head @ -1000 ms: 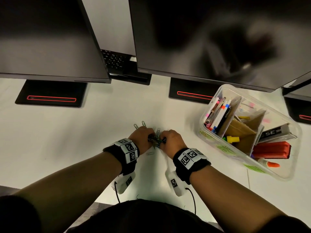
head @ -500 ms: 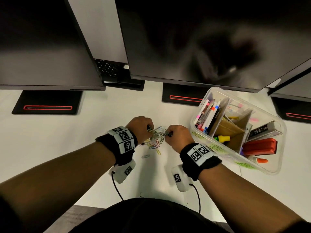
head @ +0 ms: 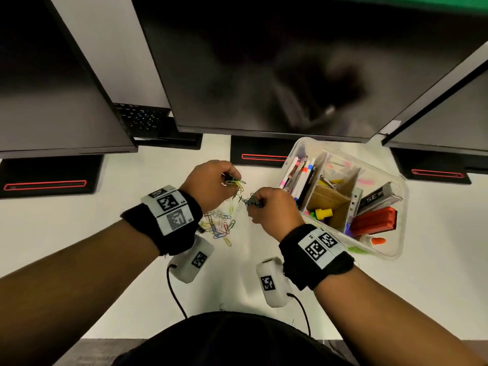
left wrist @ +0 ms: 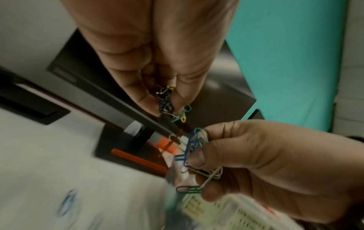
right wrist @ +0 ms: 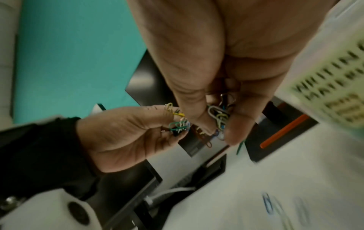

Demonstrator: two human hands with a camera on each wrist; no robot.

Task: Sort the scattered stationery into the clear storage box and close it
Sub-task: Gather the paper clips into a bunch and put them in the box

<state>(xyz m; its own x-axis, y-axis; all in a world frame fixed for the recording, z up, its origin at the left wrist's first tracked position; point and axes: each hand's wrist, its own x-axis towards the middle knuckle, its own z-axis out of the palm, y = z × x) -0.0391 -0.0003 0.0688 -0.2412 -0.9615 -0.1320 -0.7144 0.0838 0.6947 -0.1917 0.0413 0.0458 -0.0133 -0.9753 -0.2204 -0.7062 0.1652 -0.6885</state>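
Observation:
Both hands are raised above the white desk, each pinching a bunch of coloured paper clips. My left hand [head: 227, 179] holds its clips [left wrist: 167, 101] between thumb and fingertips. My right hand [head: 254, 203] grips another bunch of clips [left wrist: 194, 149] just beside the clear storage box [head: 396, 249]. The two bunches are apart, with a few clips dangling between them. A loose pile of paper clips [head: 219, 225] lies on the desk below the hands. The box stands open at the right, holding pens, cardboard dividers, a red stapler and a glue bottle.
Three dark monitors [head: 264, 62] hang over the back of the desk [head: 66, 228], their black bases with red stripes [head: 45, 184] standing on it. A keyboard [head: 140, 120] sits behind the left screens. No lid shows in any view.
Both hands have lifted off the desk with clips and pulled apart, the left going up and back. Several clips have dropped into a pile on the desk beneath them.

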